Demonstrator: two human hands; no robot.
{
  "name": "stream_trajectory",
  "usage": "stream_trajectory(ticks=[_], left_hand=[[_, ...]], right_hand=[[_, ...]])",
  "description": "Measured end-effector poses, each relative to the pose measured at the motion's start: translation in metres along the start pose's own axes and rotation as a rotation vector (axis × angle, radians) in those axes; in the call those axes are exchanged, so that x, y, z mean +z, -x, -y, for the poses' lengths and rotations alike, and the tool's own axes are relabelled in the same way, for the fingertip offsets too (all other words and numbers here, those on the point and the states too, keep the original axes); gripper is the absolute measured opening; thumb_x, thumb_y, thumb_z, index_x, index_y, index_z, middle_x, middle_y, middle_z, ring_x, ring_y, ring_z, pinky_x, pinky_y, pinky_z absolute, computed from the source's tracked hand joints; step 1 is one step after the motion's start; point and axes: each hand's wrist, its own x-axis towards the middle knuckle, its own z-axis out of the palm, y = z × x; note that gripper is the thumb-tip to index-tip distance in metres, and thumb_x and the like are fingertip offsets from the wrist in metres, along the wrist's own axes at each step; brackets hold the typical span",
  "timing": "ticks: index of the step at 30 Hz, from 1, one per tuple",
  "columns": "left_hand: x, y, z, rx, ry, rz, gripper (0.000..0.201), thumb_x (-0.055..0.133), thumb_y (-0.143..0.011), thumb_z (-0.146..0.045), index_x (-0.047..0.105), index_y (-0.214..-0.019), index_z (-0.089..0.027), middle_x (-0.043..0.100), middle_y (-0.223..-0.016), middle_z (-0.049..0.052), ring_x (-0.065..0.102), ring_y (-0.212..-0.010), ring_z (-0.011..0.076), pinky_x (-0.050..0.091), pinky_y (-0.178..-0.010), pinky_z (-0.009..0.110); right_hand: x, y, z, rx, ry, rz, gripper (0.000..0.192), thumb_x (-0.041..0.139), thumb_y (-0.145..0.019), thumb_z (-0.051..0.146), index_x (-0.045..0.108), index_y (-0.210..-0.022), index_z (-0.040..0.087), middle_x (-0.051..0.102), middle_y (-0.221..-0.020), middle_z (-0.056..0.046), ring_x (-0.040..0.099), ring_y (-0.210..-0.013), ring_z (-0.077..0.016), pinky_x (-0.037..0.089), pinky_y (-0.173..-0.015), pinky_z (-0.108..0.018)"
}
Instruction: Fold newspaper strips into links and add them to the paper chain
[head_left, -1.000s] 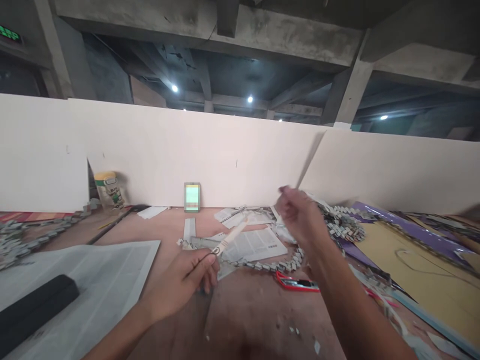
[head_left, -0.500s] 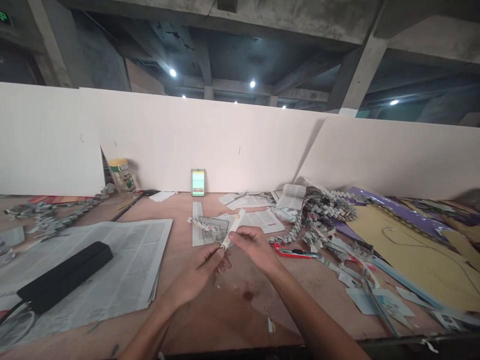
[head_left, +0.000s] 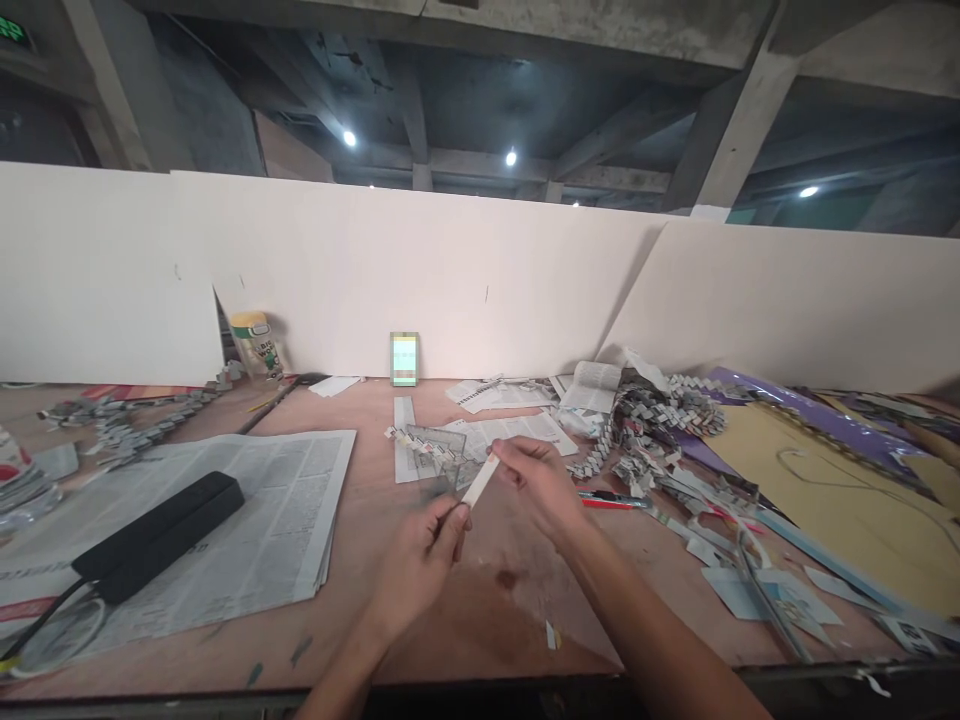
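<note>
A narrow folded paper strip (head_left: pixel 481 480) slants up to the right between my two hands, above the table. My left hand (head_left: pixel 427 535) pinches its lower end between thumb and fingers. At the upper end, my right hand (head_left: pixel 534 478) is closed on the strip with thumb and forefinger. Just beyond the hands lies a short zigzag chain of folded paper (head_left: pixel 420 443), on top of a clear set square (head_left: pixel 450 440) and a pale ruler-like strip (head_left: pixel 403 412). To the right of my right hand is a red utility knife (head_left: pixel 611 499).
A black power strip (head_left: pixel 161 530) rests on stacked newspapers (head_left: pixel 292 490) at left. A lit phone (head_left: pixel 405 360) leans against the white board (head_left: pixel 450 270). A heap of woven paper chain (head_left: pixel 652 425) and yellow sheets (head_left: pixel 795 470) cover the right. A yellow-lidded container (head_left: pixel 255 343) stands at back left.
My right hand has shifted to the strip's upper end, and the strip is tilted lower. The whole view has moved slightly, with more of the left side showing.
</note>
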Motion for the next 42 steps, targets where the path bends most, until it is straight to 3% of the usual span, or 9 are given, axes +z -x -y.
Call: stream_trajectory(ticks=[4, 8, 11, 20, 24, 26, 30, 39, 42], left_hand=[[-0.001, 0.005, 0.002, -0.02, 0.001, -0.071, 0.037, 0.035, -0.091, -0.045, 0.043, -0.065, -0.019, 0.042, -0.055, -0.003, 0.043, -0.054, 0.0132, 0.033, -0.055, 0.025], [0.005, 0.007, 0.006, 0.0, 0.035, -0.076, 0.036, 0.036, -0.091, -0.045, 0.044, -0.067, -0.019, 0.04, -0.054, -0.004, 0.041, -0.053, 0.0126, 0.032, -0.054, 0.024], [0.011, 0.007, 0.006, 0.015, 0.063, -0.04, 0.034, 0.036, -0.091, -0.044, 0.045, -0.07, -0.019, 0.04, -0.055, -0.005, 0.04, -0.053, 0.0123, 0.032, -0.054, 0.024], [0.001, 0.019, 0.016, -0.082, -0.015, 0.039, 0.04, 0.036, -0.09, -0.044, 0.043, -0.06, -0.019, 0.045, -0.054, -0.003, 0.047, -0.055, 0.0139, 0.035, -0.057, 0.025], [-0.014, 0.015, 0.008, -0.068, 0.004, -0.054, 0.034, 0.036, -0.091, -0.044, 0.058, -0.084, -0.019, 0.058, -0.071, 0.001, 0.055, -0.07, 0.0171, 0.041, -0.069, 0.027], [-0.016, 0.006, -0.002, -0.019, 0.033, 0.054, 0.03, 0.045, -0.088, -0.043, 0.059, -0.1, -0.02, 0.064, -0.087, 0.003, 0.058, -0.085, 0.0197, 0.043, -0.076, 0.028], [-0.007, -0.011, -0.015, 0.093, -0.028, 0.213, 0.036, 0.04, -0.091, -0.038, 0.062, -0.071, -0.018, 0.065, -0.071, 0.002, 0.06, -0.07, 0.0169, 0.043, -0.069, 0.026], [-0.014, 0.004, 0.003, -0.031, -0.006, 0.267, 0.038, 0.04, -0.091, -0.038, 0.065, -0.07, -0.018, 0.068, -0.075, 0.001, 0.063, -0.077, 0.0175, 0.043, -0.076, 0.026], [-0.024, 0.003, 0.008, -0.065, 0.012, 0.155, 0.038, 0.04, -0.09, -0.041, 0.067, -0.077, -0.018, 0.069, -0.078, 0.003, 0.062, -0.079, 0.0197, 0.044, -0.075, 0.028]], right_hand=[[-0.014, -0.005, 0.021, -0.133, -0.112, -0.208, 0.023, 0.074, -0.064, 0.039, 0.064, -0.06, 0.018, 0.05, -0.055, 0.003, 0.036, -0.047, -0.0073, 0.027, -0.045, -0.023], [0.001, 0.025, 0.007, 0.011, 0.296, 0.213, 0.021, 0.068, -0.073, 0.037, 0.071, -0.083, 0.019, 0.061, -0.069, -0.001, 0.051, -0.064, -0.0138, 0.038, -0.059, -0.026], [0.019, 0.04, -0.012, -0.061, 0.356, 0.263, 0.026, 0.06, -0.079, 0.037, 0.067, -0.065, 0.016, 0.057, -0.061, 0.0, 0.049, -0.062, -0.0139, 0.037, -0.059, -0.026], [-0.014, 0.002, 0.006, -0.067, 0.111, -0.118, 0.03, 0.067, -0.073, 0.042, 0.061, -0.059, 0.016, 0.033, -0.044, 0.006, 0.027, -0.046, -0.008, 0.021, -0.048, -0.025], [-0.011, 0.012, 0.009, -0.028, 0.31, 0.065, 0.032, 0.066, -0.073, 0.041, 0.059, -0.054, 0.016, 0.039, -0.048, 0.004, 0.031, -0.048, -0.0086, 0.026, -0.05, -0.026], [-0.001, 0.021, 0.005, -0.007, 0.362, 0.185, 0.027, 0.065, -0.075, 0.04, 0.065, -0.062, 0.016, 0.05, -0.055, 0.002, 0.041, -0.054, -0.0111, 0.031, -0.055, -0.026], [0.012, 0.029, 0.001, 0.022, 0.353, 0.307, 0.031, 0.059, -0.079, 0.04, 0.064, -0.06, 0.016, 0.052, -0.053, 0.001, 0.045, -0.055, -0.0131, 0.034, -0.056, -0.027], [-0.01, 0.0, 0.008, 0.017, 0.149, 0.027, 0.034, 0.067, -0.072, 0.043, 0.054, -0.054, 0.018, 0.03, -0.046, 0.006, 0.025, -0.047, -0.0082, 0.02, -0.048, -0.026], [-0.01, -0.003, 0.01, -0.031, 0.184, 0.043, 0.041, 0.067, -0.073, 0.043, 0.046, -0.048, 0.018, 0.03, -0.047, 0.006, 0.026, -0.048, -0.0084, 0.02, -0.05, -0.027]])
